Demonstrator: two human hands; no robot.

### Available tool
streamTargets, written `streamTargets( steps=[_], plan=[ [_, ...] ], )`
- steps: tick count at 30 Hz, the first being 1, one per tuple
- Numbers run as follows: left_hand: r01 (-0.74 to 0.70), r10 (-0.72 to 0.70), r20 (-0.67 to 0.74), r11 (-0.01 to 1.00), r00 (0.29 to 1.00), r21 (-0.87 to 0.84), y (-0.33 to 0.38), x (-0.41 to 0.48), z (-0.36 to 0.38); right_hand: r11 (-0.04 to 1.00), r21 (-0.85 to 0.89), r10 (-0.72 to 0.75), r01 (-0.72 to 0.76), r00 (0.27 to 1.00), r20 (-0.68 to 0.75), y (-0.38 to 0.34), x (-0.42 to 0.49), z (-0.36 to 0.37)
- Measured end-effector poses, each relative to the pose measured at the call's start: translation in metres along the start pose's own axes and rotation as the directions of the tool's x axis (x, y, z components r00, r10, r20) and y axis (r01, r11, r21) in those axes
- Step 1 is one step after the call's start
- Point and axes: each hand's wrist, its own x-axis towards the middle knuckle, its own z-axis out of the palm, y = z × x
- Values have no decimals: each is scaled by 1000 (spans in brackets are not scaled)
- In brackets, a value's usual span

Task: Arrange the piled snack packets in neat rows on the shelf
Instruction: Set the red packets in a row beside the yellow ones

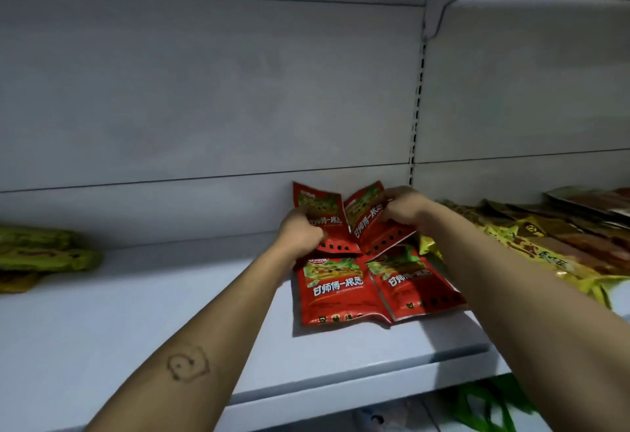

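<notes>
Smooth white shelf (136, 312), plain back panel (204, 90).
We find the left hand (300, 231) gripping one glossy red packet (320, 205), the right hand (405, 207) another packet (365, 217), at the rear; two flat packets (337, 290) lie in front.

The red packets (335, 290) carry white lettering, a green and yellow food picture near the top, and a row of small black marks along the bottom edge. The shelf (136, 312) is pale grey-white; its upright strip (418, 97) shows a column of black slots. The left pile (41, 251) is olive green, the right pile (545, 251) golden yellow with brown. A dark outlined swirl mark (188, 363) sits on the left forearm.
</notes>
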Motion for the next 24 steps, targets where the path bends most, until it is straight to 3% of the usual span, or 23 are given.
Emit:
streamTargets(
  steps=[2,5,8,13,16,24],
  plan=[
    [30,-36,24,977,999,211,-8,3,5,993,-117,-18,18,1000,-1,7,10,7],
    [66,-97,23,812,995,580,-19,4,2,885,-454,-96,102,995,35,9,20,12],
    [-17,-27,70,826,997,564,-26,4,-2,722,-668,-157,181,983,98,5,22,17],
    [-165,34,249,832,968,529,-31,1,0,715,-614,-113,333,923,369,0,14,29],
    [-179,64,222,817,973,548,-28,-2,-2,726,-602,-116,333,922,370,3,20,28],
    [-178,1,335,848,942,499,-23,-3,-4,758,-575,-120,308,932,341,6,18,25]
  ],
)
